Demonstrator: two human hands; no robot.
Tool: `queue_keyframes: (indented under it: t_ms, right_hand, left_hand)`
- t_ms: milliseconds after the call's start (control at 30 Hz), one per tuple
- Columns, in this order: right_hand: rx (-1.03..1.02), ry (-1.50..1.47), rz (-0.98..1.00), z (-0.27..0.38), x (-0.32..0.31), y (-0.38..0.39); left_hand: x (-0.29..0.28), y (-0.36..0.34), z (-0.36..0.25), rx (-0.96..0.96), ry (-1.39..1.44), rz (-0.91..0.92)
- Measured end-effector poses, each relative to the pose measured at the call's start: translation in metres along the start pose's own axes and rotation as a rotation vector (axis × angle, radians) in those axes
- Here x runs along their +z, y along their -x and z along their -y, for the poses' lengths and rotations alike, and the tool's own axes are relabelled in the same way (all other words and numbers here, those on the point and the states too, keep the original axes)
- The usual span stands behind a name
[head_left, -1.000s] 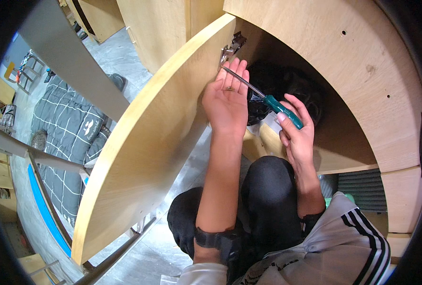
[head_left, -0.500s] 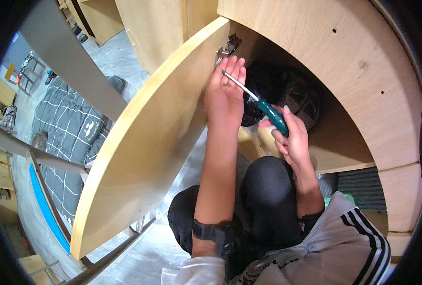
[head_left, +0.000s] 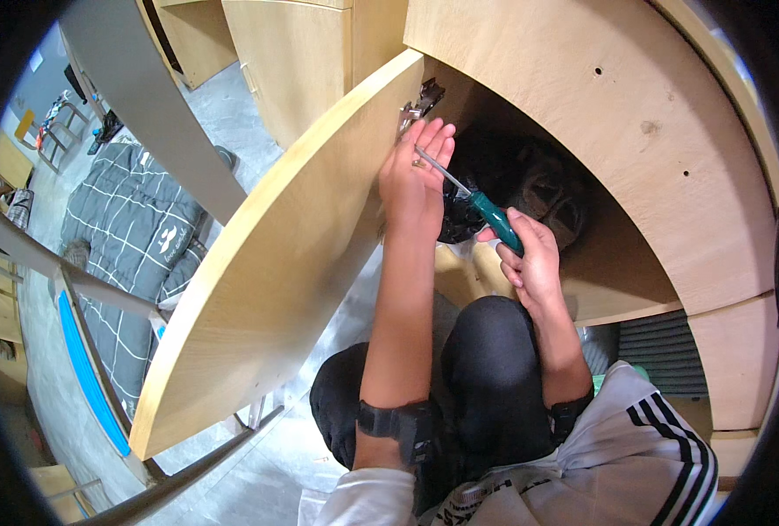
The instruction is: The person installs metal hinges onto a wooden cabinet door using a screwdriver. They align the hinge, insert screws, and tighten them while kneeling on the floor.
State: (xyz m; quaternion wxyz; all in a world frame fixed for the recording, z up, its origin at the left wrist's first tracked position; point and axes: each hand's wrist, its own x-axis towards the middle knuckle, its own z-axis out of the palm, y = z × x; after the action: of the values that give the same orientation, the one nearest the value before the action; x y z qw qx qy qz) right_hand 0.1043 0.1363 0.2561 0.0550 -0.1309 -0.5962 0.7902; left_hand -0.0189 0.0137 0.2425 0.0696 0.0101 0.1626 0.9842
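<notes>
My left hand [head_left: 414, 184] is palm up beside the hinge, fingers stretched out. A small brass-coloured piece, which looks like a screw [head_left: 418, 163], lies on it. In my right hand [head_left: 530, 256] is a screwdriver [head_left: 493, 219] with a dark green handle, my fingers wrapped round it. Its metal shaft slants up and left across my left hand, the tip beside the small piece. A metal hinge [head_left: 426, 96] sits just above my left fingertips, at the upper end of the wooden cabinet door [head_left: 276, 263], which stands swung out.
Right of the door, the cabinet [head_left: 547, 79] holds dark, bag-like things [head_left: 538, 188]. My bent knees [head_left: 490, 351] are close below my hands. A metal rail [head_left: 205, 473] runs along the lower left. Dark checked bedding [head_left: 127, 237] lies beyond the door.
The screwdriver tip has come down closer to the small piece on my left hand. The whole view has shifted slightly. Both hands keep nearly the same pose.
</notes>
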Motion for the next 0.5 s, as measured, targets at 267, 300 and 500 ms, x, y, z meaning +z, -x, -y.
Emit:
queue_keyframes:
  t_ms: [267,300,500]
  right_hand:
    - [-0.275,0.259,-0.171,-0.0078,0.0053,0.0039]
    - [-0.284,0.267,-0.172,-0.0077,0.0055,0.0042]
    - [-0.341,0.278,-0.175,-0.0076,0.0076,0.0062]
  left_hand:
    - [-0.0019,0.0019,-0.0006,-0.044,0.093,0.066]
    - [-0.0022,0.0010,-0.0006,-0.043,0.102,0.055]
    - [-0.0046,-0.0003,0.0010,-0.018,0.156,0.019]
